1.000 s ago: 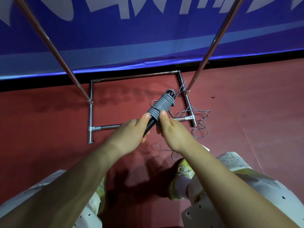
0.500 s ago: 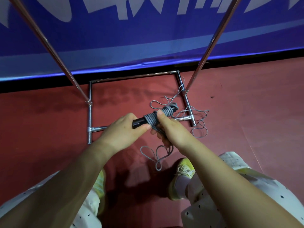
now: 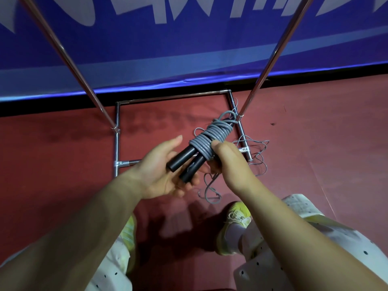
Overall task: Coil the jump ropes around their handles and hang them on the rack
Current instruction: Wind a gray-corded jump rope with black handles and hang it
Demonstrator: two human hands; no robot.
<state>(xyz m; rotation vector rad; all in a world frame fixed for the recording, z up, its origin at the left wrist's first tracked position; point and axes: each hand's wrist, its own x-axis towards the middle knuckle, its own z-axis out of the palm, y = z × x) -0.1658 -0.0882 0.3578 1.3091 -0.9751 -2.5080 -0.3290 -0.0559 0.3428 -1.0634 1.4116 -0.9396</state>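
Note:
Two black jump rope handles (image 3: 182, 161) lie side by side with grey rope coils (image 3: 212, 136) wound round their far half. My left hand (image 3: 161, 173) cradles the bare handle ends: its fingers curve beneath them and its thumb sticks out straight, off the handles. From the right, my right hand (image 3: 230, 162) grips the coiled part, thumb pressed on the windings. A loose rope tail (image 3: 210, 192) hangs below in loops. The metal rack's floor frame (image 3: 117, 143) lies under my hands. Its two slanted poles (image 3: 69, 59) (image 3: 270, 59) rise past me; the rack's top is out of view.
A second thin grey rope (image 3: 257, 158) lies tangled on the red floor by the frame's right corner. A blue banner (image 3: 189, 49) closes off the back. My yellow shoes (image 3: 235, 223) stand just in front of the frame.
The bundle has swung from crosswise to pointing away and right. My left thumb has lifted off the handles, both black ends now show, and the hanging tail is shorter.

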